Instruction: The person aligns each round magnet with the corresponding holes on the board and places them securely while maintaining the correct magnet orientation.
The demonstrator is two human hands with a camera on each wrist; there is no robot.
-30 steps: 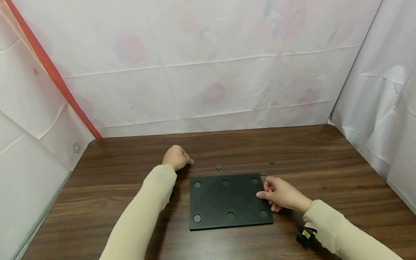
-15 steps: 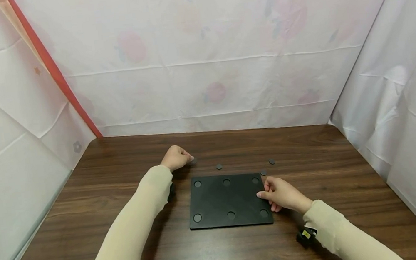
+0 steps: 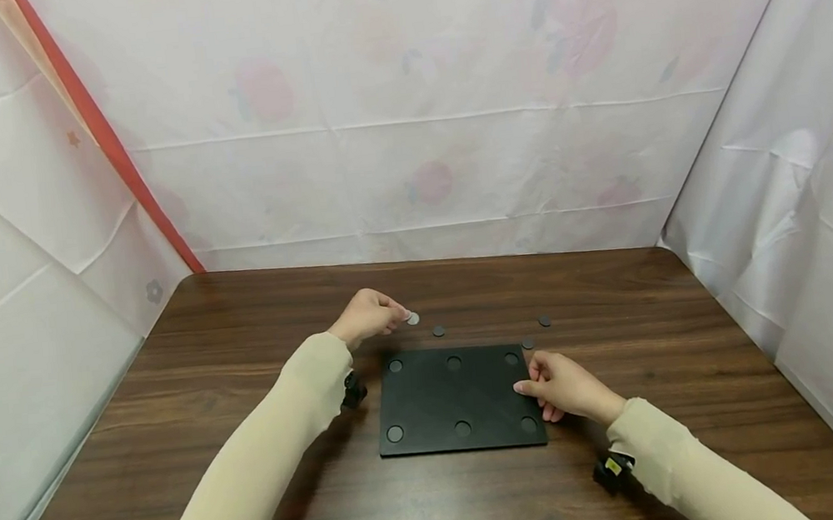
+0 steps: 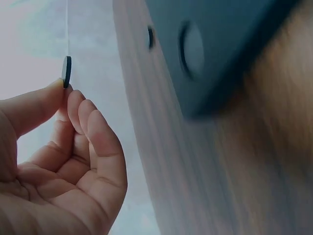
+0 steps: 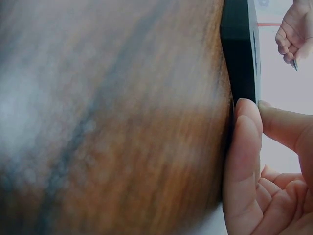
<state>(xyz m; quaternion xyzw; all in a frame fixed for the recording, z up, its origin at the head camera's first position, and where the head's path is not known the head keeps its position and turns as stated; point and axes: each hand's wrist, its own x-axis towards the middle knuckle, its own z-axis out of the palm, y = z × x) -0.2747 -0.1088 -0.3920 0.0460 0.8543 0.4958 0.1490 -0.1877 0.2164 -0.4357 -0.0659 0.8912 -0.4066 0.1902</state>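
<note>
Pinching disc [image 3: 414, 319]: left grip [image 3: 367, 315], gap to far edge of black board [image 3: 459, 394]; right grip [image 3: 568, 389] pinching board's right edge.

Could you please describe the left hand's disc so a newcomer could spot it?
On the brown table, find the flat black board. Beyond its far edge, at the left, the left hand pinches a small disc. Unlike the three dark discs lying loose nearby, this one is raised and looks pale in the head view.

Sleeves [image 3: 251, 464]: pale cream, long
Left hand [image 3: 369, 316]: bare
Right hand [image 3: 568, 388]: bare
Left wrist camera [image 3: 355, 391]: small, black
Right wrist camera [image 3: 607, 479]: black, yellow patch [image 3: 613, 468]
</note>
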